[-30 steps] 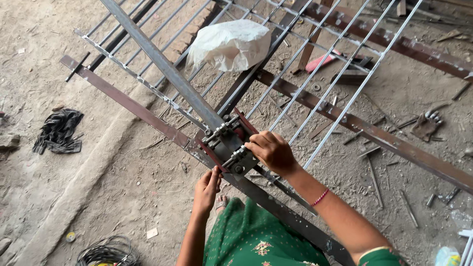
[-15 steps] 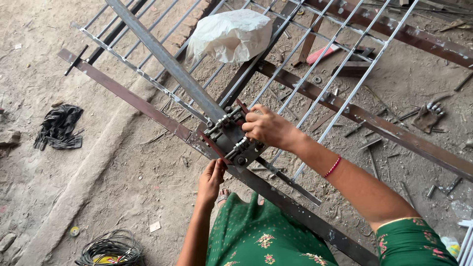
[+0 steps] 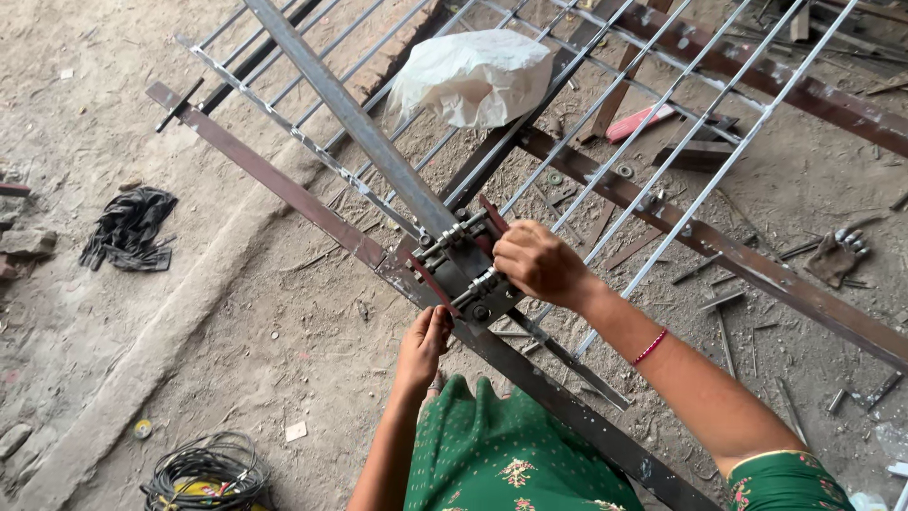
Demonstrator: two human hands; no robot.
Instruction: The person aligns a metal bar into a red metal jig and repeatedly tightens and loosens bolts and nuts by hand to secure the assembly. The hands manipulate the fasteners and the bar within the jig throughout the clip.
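Floor: dusty dirt, scrap bits, wire coil, white sack on rods.
Clamp: bolted steel where grey bar crosses rusty bar.
Right hand: grip closed on clamp's far edge.
Left hand: fingers curled under near edge; closure cannot tell.
Handling: likely heavy, stiff, sharp-edged; hold by plates.
Hidden: clamp underside, fingertips.

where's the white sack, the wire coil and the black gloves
white sack (image 3: 476, 78), head view, middle of its crumpled top
wire coil (image 3: 203, 468), head view, dark loops at lower left
black gloves (image 3: 130, 227), head view, centre of the heap
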